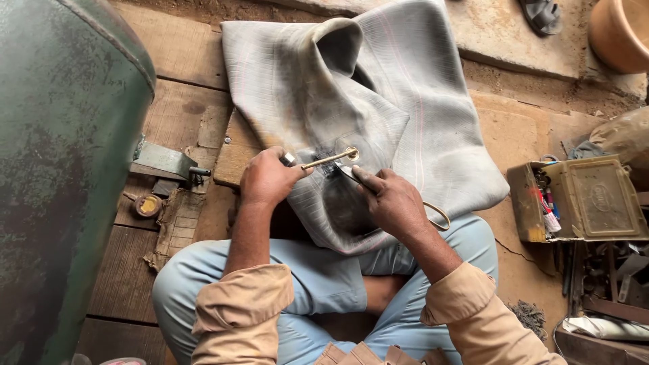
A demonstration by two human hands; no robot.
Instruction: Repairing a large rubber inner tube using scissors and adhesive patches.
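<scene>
In the middle of the frame, a big grey rubber tube (399, 94) lies over the person's lap. The left hand (267, 179) is closed tight on the end of a thin brass valve stem (331, 159) that sticks out of the tube. The right hand (392, 203) grips scissors (433, 213), with the blades touching the rubber beside the stem. A rusty metal box (595, 196) sits at the right. A green tank (61, 169) fills the left.

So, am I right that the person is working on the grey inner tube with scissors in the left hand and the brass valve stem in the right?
Not quite: the hands are swapped. The head view shows the left hand holding the brass valve stem on the grey inner tube, and the right hand holding the scissors.
</scene>
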